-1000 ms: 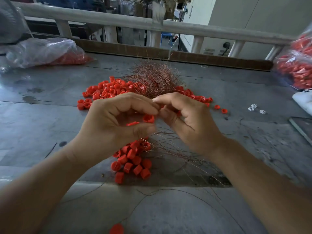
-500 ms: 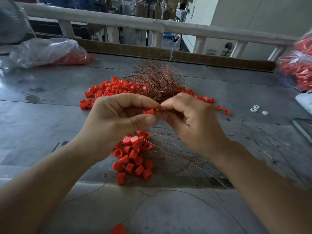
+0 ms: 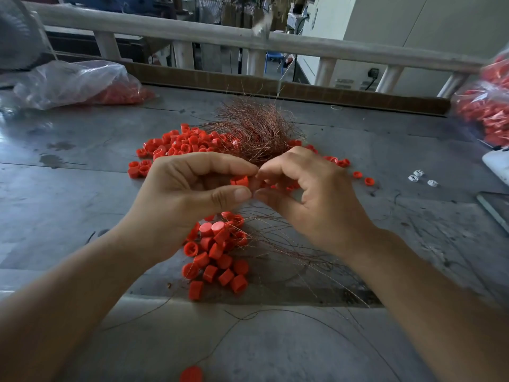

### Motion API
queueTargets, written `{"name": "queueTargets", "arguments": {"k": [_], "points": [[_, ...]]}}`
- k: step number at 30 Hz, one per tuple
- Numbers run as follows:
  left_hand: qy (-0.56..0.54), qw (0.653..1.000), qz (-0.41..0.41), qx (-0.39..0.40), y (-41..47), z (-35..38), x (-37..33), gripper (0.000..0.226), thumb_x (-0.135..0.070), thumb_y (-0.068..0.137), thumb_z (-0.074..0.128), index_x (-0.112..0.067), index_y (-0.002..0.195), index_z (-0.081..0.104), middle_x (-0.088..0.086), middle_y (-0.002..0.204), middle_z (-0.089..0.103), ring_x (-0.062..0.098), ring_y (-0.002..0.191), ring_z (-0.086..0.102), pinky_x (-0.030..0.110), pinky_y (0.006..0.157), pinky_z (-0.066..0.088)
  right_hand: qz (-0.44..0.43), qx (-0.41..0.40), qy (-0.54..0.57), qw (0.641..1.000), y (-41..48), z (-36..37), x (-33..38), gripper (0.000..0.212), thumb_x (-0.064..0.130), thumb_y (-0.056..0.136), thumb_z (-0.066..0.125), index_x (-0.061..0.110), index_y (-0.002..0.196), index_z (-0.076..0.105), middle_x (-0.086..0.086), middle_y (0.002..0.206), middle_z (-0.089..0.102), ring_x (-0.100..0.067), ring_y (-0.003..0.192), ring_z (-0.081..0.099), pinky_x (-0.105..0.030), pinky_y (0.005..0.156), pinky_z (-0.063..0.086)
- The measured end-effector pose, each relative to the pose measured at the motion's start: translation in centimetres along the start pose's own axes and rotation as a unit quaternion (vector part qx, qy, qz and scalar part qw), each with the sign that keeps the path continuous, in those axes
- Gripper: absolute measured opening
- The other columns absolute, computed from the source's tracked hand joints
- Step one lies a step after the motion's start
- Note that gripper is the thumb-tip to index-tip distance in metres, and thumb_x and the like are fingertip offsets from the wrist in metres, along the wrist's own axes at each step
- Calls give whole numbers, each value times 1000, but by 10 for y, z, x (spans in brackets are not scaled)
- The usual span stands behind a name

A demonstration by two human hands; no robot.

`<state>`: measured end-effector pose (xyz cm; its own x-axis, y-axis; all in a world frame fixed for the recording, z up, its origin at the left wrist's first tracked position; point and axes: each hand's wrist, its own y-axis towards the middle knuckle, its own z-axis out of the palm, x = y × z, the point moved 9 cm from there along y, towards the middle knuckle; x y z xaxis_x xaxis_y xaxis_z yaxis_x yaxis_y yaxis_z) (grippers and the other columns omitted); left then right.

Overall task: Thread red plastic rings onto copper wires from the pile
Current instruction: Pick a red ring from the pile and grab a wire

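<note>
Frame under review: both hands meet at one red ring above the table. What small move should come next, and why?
Probably ease the wire end through the red ring. The left hand pinches that ring and the right hand has its fingertips right beside it. Any wire between them is too thin to see, so threading looks unfinished.

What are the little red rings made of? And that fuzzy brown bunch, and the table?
The red rings look like moulded plastic: bright even colour, smooth, slightly glossy. The fuzzy bunch looks like thin copper wire: reddish-brown strands that glint. The table seems to be grey metal sheet, dull, scuffed and stained; I can't be sure.
</note>
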<state>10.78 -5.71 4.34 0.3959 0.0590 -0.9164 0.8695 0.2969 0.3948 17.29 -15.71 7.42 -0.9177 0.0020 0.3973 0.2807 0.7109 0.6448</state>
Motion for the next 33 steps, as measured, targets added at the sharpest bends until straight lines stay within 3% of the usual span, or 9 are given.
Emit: {"name": "queueTargets", "arguments": {"k": [3,5,9,11,14,18,22,33], "points": [[-5,1000,-11,7,0,4,1,35,-31,52,82,-19,84,75,1,86,73,15,80,69,21,70,56,-25,-20,-26,999,0,-3,6,9,12,77,68,5,81,69,-5,75,64,-17,72,59,-39,67,49],[-5,1000,-9,1,0,3,-1,29,-24,52,77,-21,81,76,-1,84,73,11,77,69,16,64,53,-20,-32,-29,999,1,-6,6,6,11,78,67,6,80,69,-2,73,65,-13,70,60,-35,67,49],[14,1000,1,-9,1,3,-5,27,-19,52,74,-23,79,76,-3,83,73,9,75,69,14,62,52,18,-31,5,999,2,-12,0,7,12,83,62,8,80,68,9,65,61,-8,61,58,-12,57,44],[27,1000,3,-13,1,2,-5,27,-17,52,73,-23,78,76,-3,83,73,9,75,69,14,59,52,28,-22,32,999,1,-10,-2,6,10,83,61,8,81,67,10,64,59,-8,58,57,-11,53,44],[45,999,13,-17,1,2,-7,28,-17,51,77,-22,78,75,-7,82,72,5,75,67,13,60,51,28,-15,39,999,1,-6,-2,7,8,83,60,7,85,67,12,72,58,4,64,55,-7,61,42],[91,994,19,-58,0,-6,-8,30,-22,49,76,-22,78,71,-7,84,72,10,72,67,19,63,55,36,-41,53,997,2,-13,-6,8,7,83,60,13,82,65,7,73,57,3,62,49,-7,61,37],[139,988,21,-62,1,-4,-9,26,-16,54,70,-20,79,67,-12,73,70,1,65,63,14,60,52,49,-44,105,992,2,-18,-6,14,13,82,60,26,78,58,10,72,55,-1,61,47,-10,58,37],[129,991,7,-38,1,0,-5,28,-15,56,70,-20,84,69,-5,79,72,8,68,64,18,60,54,46,-28,67,996,0,-11,2,3,15,76,66,12,75,68,8,68,55,-6,63,49,-9,56,37]]}}
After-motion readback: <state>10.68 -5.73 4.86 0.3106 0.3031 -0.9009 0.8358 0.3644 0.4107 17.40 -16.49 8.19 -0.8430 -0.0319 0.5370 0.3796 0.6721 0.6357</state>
